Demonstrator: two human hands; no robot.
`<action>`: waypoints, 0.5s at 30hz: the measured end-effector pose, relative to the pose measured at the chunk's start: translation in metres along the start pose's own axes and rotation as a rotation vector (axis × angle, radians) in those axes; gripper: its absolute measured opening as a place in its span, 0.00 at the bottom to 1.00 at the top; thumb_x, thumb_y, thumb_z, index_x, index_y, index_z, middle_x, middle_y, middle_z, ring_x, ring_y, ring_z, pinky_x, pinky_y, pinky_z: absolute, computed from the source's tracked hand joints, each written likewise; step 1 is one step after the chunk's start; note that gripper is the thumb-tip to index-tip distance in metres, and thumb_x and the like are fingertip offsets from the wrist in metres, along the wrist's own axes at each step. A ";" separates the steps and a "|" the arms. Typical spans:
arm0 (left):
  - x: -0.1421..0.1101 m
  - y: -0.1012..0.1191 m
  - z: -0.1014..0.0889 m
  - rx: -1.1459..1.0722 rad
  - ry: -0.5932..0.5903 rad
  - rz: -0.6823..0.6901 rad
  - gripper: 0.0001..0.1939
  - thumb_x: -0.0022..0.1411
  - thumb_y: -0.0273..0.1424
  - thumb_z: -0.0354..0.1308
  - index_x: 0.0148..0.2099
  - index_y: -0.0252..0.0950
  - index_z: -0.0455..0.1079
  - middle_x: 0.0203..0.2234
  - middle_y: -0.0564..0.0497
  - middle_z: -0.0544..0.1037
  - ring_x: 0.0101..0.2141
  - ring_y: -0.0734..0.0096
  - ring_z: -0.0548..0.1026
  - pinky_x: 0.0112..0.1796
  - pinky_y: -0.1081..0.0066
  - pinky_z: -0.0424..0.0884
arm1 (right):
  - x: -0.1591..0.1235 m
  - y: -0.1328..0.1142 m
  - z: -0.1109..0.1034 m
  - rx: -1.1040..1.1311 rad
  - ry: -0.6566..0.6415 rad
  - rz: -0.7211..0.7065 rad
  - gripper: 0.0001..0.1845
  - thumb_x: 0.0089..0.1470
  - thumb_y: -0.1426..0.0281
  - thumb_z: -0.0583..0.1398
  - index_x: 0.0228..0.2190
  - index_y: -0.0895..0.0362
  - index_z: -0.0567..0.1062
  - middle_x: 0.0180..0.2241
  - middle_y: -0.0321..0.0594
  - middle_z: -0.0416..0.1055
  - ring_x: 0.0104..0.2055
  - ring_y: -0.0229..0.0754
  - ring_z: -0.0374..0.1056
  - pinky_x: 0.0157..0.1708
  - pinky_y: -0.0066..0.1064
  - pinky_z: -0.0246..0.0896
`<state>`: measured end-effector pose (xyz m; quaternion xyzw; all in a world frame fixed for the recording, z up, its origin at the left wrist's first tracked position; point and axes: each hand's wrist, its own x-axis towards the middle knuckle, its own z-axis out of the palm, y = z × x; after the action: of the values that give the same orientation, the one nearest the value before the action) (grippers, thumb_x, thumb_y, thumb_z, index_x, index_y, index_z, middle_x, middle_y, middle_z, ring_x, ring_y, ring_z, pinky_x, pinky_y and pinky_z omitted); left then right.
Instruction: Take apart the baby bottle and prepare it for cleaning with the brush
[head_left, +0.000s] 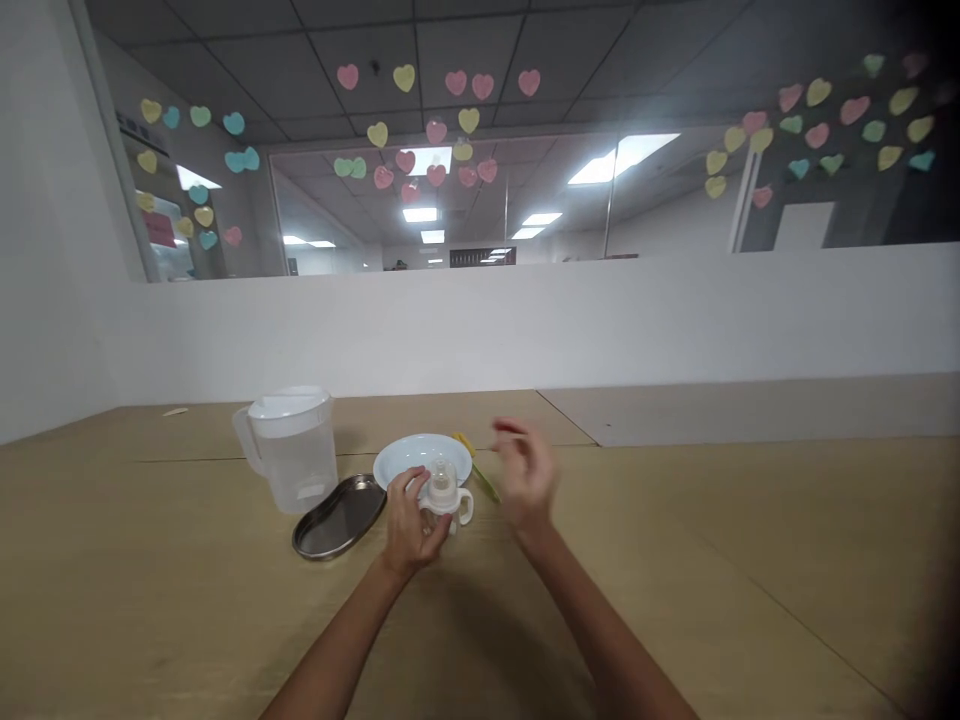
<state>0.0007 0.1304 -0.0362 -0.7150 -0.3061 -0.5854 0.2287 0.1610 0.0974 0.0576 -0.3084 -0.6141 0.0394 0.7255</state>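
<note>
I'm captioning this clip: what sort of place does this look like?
Probably an office: a tiled ceiling with panel lights, glass partitions decorated with paper hearts, and a long tan table.

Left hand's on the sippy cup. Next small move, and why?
Probably bring the right hand onto the handle of the plastic sippy cup: it hangs free just beside the cup, and the left hand already grips the body, so a second hold would likely steady it above the white plate.
</note>
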 end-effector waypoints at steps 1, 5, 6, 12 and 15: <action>-0.005 -0.003 0.001 0.005 -0.035 -0.064 0.31 0.58 0.42 0.52 0.58 0.29 0.52 0.49 0.36 0.63 0.51 0.57 0.63 0.49 0.57 0.62 | -0.004 0.007 0.009 -0.019 -0.061 0.031 0.17 0.57 0.61 0.53 0.43 0.59 0.69 0.42 0.45 0.68 0.44 0.41 0.65 0.41 0.34 0.64; -0.014 -0.008 0.002 0.035 -0.198 -0.198 0.36 0.58 0.47 0.50 0.61 0.29 0.48 0.51 0.37 0.65 0.49 0.57 0.65 0.49 0.56 0.60 | -0.032 0.037 0.040 -0.085 -0.345 0.186 0.27 0.50 0.59 0.58 0.50 0.58 0.63 0.44 0.45 0.67 0.45 0.42 0.65 0.46 0.35 0.61; -0.014 -0.008 0.003 0.035 -0.217 -0.189 0.33 0.59 0.47 0.49 0.59 0.30 0.52 0.49 0.39 0.68 0.48 0.58 0.66 0.50 0.55 0.60 | -0.039 0.042 0.044 -0.089 -0.383 0.200 0.29 0.49 0.60 0.59 0.50 0.57 0.62 0.44 0.44 0.67 0.45 0.42 0.65 0.46 0.35 0.61; -0.010 -0.007 0.001 -0.004 -0.223 -0.154 0.19 0.61 0.43 0.47 0.41 0.33 0.67 0.35 0.45 0.73 0.40 0.61 0.70 0.43 0.61 0.64 | -0.053 0.040 0.044 -0.096 -0.354 0.289 0.27 0.44 0.64 0.60 0.46 0.59 0.65 0.37 0.41 0.71 0.38 0.40 0.67 0.40 0.31 0.62; -0.009 -0.007 -0.002 -0.017 -0.224 -0.138 0.19 0.61 0.43 0.47 0.41 0.32 0.67 0.36 0.44 0.73 0.39 0.62 0.69 0.41 0.63 0.65 | -0.051 0.037 0.044 -0.053 -0.341 0.345 0.27 0.43 0.63 0.62 0.46 0.58 0.66 0.35 0.40 0.71 0.36 0.40 0.67 0.37 0.29 0.63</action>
<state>-0.0063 0.1325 -0.0453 -0.7551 -0.3734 -0.5187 0.1463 0.1207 0.1226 -0.0025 -0.4164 -0.6667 0.1983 0.5856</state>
